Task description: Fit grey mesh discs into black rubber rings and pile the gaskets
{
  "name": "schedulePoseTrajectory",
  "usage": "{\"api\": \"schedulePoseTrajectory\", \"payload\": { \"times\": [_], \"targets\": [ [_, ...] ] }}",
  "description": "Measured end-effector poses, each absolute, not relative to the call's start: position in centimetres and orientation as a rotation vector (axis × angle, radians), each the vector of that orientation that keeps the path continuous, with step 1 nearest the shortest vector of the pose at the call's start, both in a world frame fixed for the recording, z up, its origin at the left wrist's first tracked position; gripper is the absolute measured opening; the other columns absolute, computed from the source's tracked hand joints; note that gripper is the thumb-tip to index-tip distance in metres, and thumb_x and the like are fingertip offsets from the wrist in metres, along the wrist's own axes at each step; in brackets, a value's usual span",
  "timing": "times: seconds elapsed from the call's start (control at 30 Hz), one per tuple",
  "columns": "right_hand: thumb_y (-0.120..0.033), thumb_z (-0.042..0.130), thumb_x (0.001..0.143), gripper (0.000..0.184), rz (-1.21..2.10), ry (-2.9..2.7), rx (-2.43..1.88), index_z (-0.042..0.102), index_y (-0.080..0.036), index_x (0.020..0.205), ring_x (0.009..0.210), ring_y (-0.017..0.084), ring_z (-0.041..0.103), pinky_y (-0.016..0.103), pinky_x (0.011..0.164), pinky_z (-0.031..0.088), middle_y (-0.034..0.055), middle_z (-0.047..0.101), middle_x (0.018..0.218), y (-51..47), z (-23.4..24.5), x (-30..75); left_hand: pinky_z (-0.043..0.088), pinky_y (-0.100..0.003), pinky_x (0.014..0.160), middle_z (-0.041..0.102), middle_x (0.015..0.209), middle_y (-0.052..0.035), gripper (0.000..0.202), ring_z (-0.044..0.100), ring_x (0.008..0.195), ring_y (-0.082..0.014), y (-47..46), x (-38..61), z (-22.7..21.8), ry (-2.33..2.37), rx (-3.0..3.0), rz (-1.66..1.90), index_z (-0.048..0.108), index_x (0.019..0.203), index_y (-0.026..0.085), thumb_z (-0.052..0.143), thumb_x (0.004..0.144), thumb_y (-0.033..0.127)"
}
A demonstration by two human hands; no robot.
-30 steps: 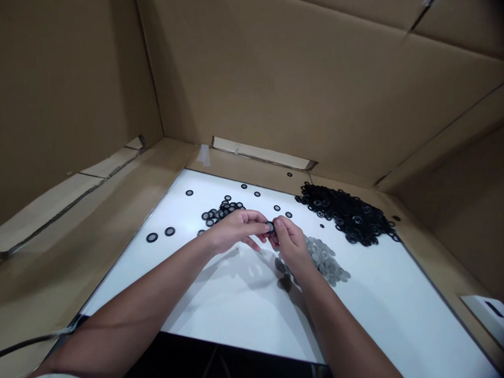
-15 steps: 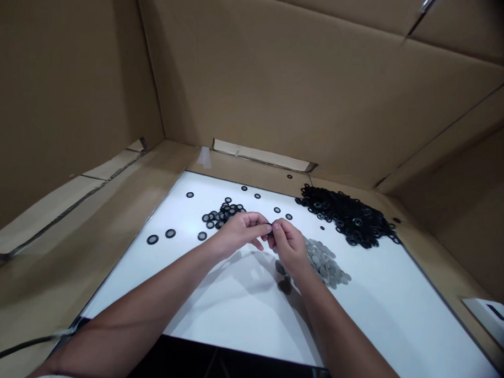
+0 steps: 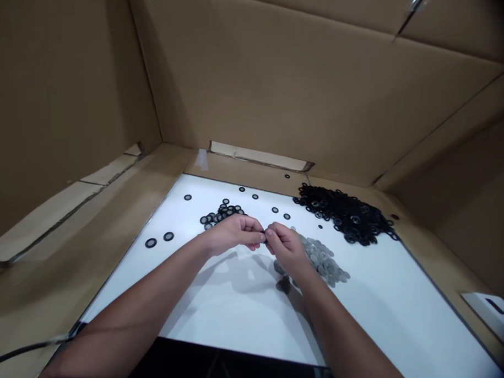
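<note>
My left hand (image 3: 239, 233) and my right hand (image 3: 285, 246) meet above the white board, fingertips pinched together. Between them is a small black ring (image 3: 263, 236), mostly covered by the fingers; whether a disc sits in it cannot be seen. Under and beyond my right hand lies a pile of grey translucent discs (image 3: 320, 258). Close behind my left hand is a cluster of black rings with grey discs in their centres (image 3: 226, 212). A large heap of black rings (image 3: 347, 213) spreads over the board's far right edge.
Single disc-filled rings, such as one at the left (image 3: 151, 243), lie scattered on the white board (image 3: 223, 317). Cardboard walls (image 3: 273, 89) stand behind and on both sides. A white box with a dark slot (image 3: 490, 313) is at the right; a black cable (image 3: 30, 349) runs at the lower left.
Both hands have shifted slightly left and nearer to me, still pinching the black ring between them. My left fingers are curled in more. The whole view has moved a little.
</note>
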State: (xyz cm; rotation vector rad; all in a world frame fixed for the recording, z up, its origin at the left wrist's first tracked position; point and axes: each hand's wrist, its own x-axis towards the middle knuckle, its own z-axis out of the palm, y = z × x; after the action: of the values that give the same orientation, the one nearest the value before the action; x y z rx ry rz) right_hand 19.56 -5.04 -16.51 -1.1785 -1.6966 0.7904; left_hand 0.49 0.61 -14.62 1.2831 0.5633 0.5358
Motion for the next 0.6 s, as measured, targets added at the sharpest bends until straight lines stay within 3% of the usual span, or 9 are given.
{"api": "schedulePoseTrajectory", "payload": {
  "times": [0.27,0.6],
  "targets": [
    [-0.040,0.050,0.100,0.038,0.748,-1.689,-1.154,0.045,-0.022,0.067,0.052,0.012,0.039,0.027,0.052,0.032,-0.0041,0.045,0.057,-4.83,-16.93,19.50,0.051,-0.028,0.069,0.064,0.069,0.0007,0.028,0.060,0.065,-0.0115,0.38,0.65,-14.32,0.616,1.257,0.534,0.070,0.074,0.015,0.084,0.074,0.039],
    [-0.046,0.041,0.105,0.040,0.758,-1.541,-1.128,0.043,-0.023,0.072,0.050,0.012,0.043,0.026,0.050,0.036,-0.0051,0.046,0.057,-4.82,-17.40,19.22,0.050,-0.025,0.064,0.066,0.074,-0.0020,0.027,0.061,0.071,-0.0130,0.20,0.71,-14.49,0.556,1.235,0.619,0.069,0.086,0.015,0.079,0.081,0.040]
  ]
}}
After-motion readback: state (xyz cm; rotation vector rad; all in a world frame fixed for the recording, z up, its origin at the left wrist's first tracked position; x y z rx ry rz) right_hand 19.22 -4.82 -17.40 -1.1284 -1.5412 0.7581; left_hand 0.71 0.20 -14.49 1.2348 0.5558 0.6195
